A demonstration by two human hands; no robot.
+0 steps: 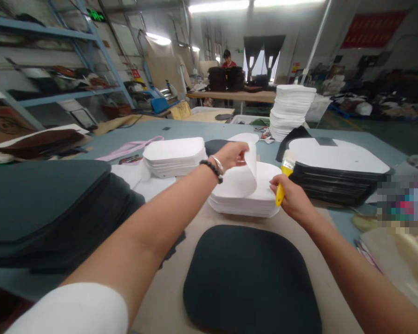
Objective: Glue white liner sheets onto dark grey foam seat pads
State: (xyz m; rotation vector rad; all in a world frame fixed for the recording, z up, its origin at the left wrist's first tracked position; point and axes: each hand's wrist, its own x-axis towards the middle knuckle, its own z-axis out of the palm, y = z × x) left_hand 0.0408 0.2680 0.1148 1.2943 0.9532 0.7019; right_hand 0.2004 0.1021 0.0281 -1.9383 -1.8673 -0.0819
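Note:
My left hand [232,157] pinches the edge of a white sheet [242,181], which curls up off a stack of white rounded sheets [245,208]. In my right hand [294,195] is a paintbrush [284,174] with a yellow handle and pale bristles pointing up; the fingers are closed round it beside the stack's right edge. Nearest me, a dark rounded panel [251,278] lies flat on the brown table covering [170,287]. A second white stack [174,155] stands to the left of the sheet being lifted.
Piles of dark panels [45,199] rise at the left. White-topped dark panels [337,176] are stacked at the right, with a tall white pile [292,111] behind. A pink strap [132,149] lies at the back left. Across the room, a person [229,59] is at another table.

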